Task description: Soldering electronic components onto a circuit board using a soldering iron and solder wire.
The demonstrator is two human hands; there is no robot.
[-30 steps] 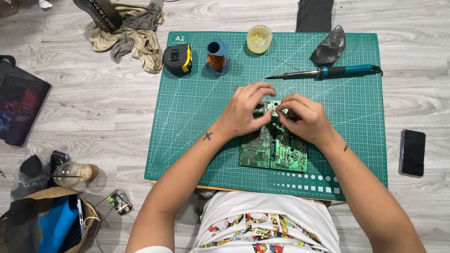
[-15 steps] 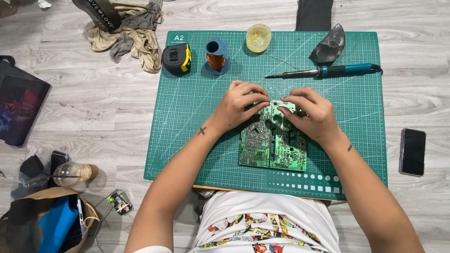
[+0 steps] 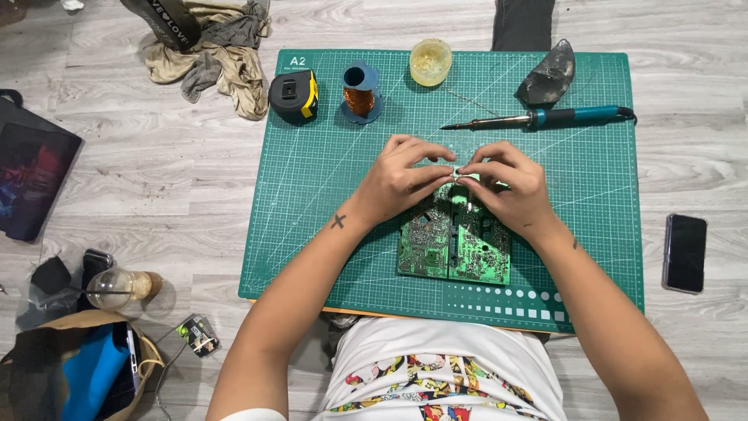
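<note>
Pale grey wood-plank floor, with a green cutting mat (image 3: 312,234) laid flat on it. Near the middle of the mat, a green circuit board (image 3: 454,248), solder side up, its upper part hidden beneath both hands. Left hand (image 3: 399,181) curled over the board's upper left, fingertips pinched together at a small part above the board; grip clenched, though on what exactly, too small to tell. Right hand (image 3: 508,185) mirrored on the upper right, fingertips meeting those of the left, likewise pinched on something tiny. Small cross mark on the left wrist.

Along the far edge of the mat: a black and yellow tape measure (image 3: 293,97), just beside it a blue spool of copper wire (image 3: 361,92), then a small round yellowish tub (image 3: 431,61), and a dark grey lump (image 3: 549,74) toward the right. Teal-handled soldering iron (image 3: 538,118) lying flat, tip pointing left, well apart from the hands.

Off the mat: crumpled beige cloth (image 3: 214,54) at upper left, a dark phone (image 3: 686,252) face down on the right, a paper bag (image 3: 78,366) with something blue inside at lower left
</note>
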